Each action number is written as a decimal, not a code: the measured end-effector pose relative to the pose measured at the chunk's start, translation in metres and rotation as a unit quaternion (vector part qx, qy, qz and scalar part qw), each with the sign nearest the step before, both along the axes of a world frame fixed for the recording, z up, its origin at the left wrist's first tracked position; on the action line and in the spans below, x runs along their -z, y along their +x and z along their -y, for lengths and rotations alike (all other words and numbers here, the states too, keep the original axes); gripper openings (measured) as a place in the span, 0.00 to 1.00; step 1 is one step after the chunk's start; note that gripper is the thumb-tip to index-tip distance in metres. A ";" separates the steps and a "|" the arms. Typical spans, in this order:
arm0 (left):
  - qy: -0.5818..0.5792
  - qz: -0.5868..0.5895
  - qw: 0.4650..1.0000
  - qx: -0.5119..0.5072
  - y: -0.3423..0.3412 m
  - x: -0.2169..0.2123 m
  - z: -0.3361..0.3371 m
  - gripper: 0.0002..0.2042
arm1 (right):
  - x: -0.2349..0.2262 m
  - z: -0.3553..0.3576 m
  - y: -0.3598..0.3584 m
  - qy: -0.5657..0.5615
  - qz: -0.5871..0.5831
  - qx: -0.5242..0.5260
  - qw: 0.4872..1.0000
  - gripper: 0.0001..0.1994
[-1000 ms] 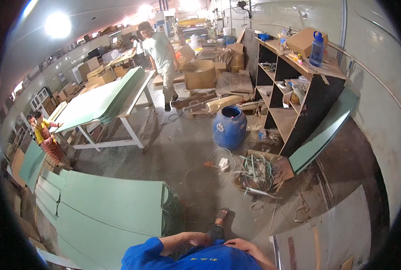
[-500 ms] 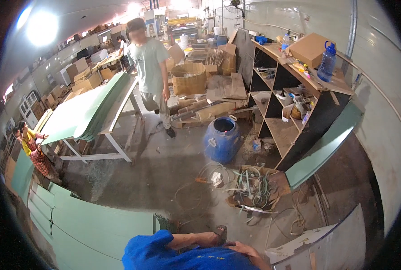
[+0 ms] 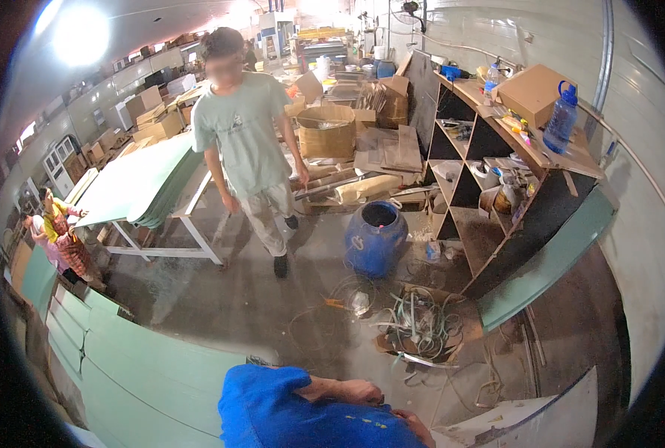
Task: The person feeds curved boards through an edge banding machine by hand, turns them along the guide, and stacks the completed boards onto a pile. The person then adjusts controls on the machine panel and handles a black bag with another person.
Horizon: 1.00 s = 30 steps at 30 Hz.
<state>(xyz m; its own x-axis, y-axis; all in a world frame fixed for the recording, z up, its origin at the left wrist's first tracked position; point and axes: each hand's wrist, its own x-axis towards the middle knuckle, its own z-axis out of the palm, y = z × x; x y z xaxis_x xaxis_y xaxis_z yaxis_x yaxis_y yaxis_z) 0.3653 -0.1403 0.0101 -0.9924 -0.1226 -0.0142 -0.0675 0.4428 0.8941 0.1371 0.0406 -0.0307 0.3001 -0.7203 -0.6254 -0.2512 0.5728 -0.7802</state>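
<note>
My left hand lies in front of my body at the lower edge, its fingers curled; whatever they hold, if anything, does not show. Close by on its right, my right hand is partly covered by my blue shirt, and its fingers cannot be made out. Both hands are low against the shirt. To the left of them spreads a stack of pale green sheets. Just beyond them on the floor sits a torn cardboard box heaped with tangled straps.
A person in a light green shirt walks toward me past a table of green sheets. A blue barrel stands ahead. Right are a shelf unit, a leaning green panel and pale boards. Two people work far left.
The person in light green has come closer. My left hand has shifted slightly, and the view has turned a little left. A second person now shows at far left.
</note>
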 end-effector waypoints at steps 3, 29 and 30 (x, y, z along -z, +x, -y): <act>0.013 0.029 0.999 0.021 -0.017 -0.014 0.008 0.09 | 0.005 0.002 -0.014 -0.007 -0.002 0.006 1.000 0.20; -0.075 0.217 0.953 0.196 -0.166 -0.014 0.009 0.11 | -0.006 -0.072 -0.048 -0.129 -0.025 0.326 0.936 0.18; -0.063 0.222 0.959 0.167 -0.170 -0.010 0.009 0.12 | -0.008 -0.079 -0.044 -0.123 0.016 0.370 0.921 0.18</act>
